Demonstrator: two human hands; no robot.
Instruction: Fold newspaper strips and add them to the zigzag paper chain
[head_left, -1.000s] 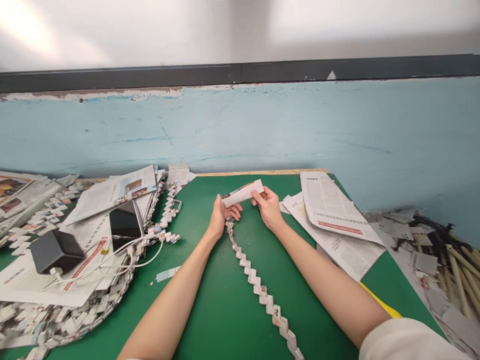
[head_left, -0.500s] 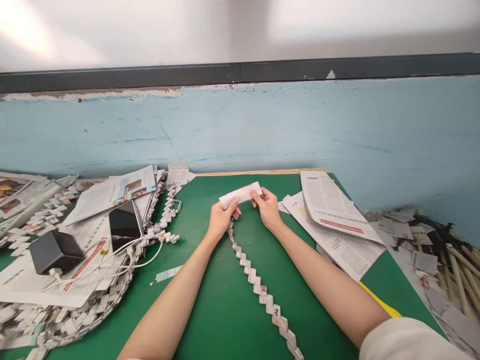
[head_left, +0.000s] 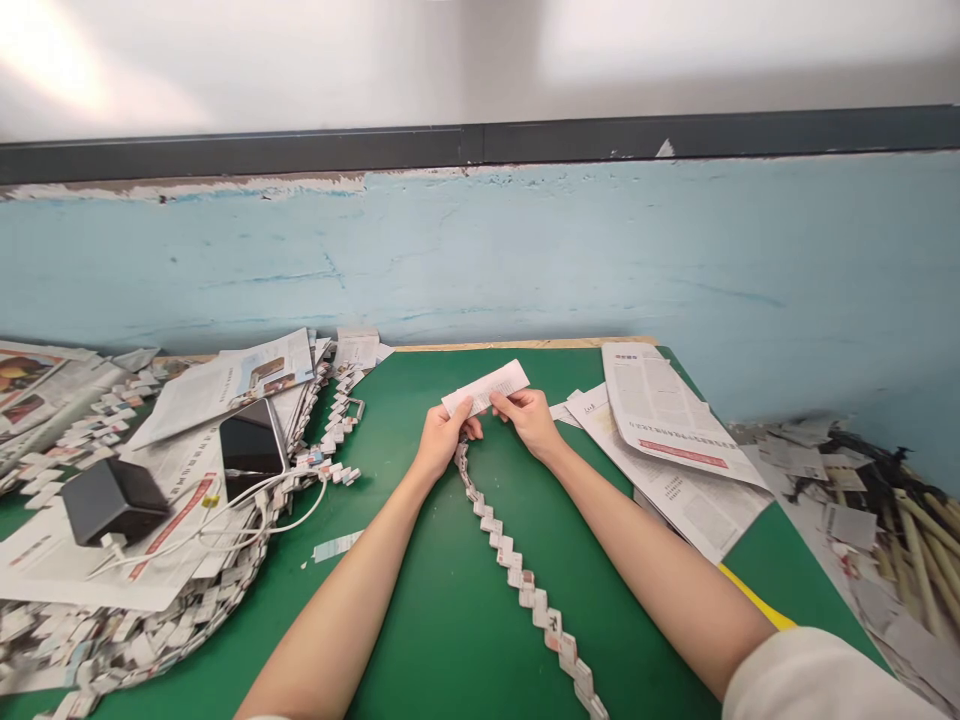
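Between my two hands is a folded strip of newspaper (head_left: pixel 495 384), raised a little over the green table (head_left: pixel 435 610). My left hand (head_left: pixel 444 438) pinches its left end, thumb on top. Its lower edge is gripped near the middle by the thumb and fingers of my right hand (head_left: pixel 529 418); the right end sticks out free. A zigzag chain of folded paper (head_left: pixel 534 600) runs from just under my left hand down toward the near edge. Whether the left fingers also hold the chain's top end, I cannot tell.
To the left, a phone (head_left: pixel 253 445), a black box-shaped device (head_left: pixel 112 502) and a white cable (head_left: pixel 304 515) lie over newspapers and coiled paper chains (head_left: pixel 187 645). Folded newspapers (head_left: pixel 667 430) lie at right. Beyond the table edge are rolled paper sticks (head_left: pixel 919 560).
My right hand has slid left along the strip, from its right end toward the middle. The left hand keeps its place on the left end.
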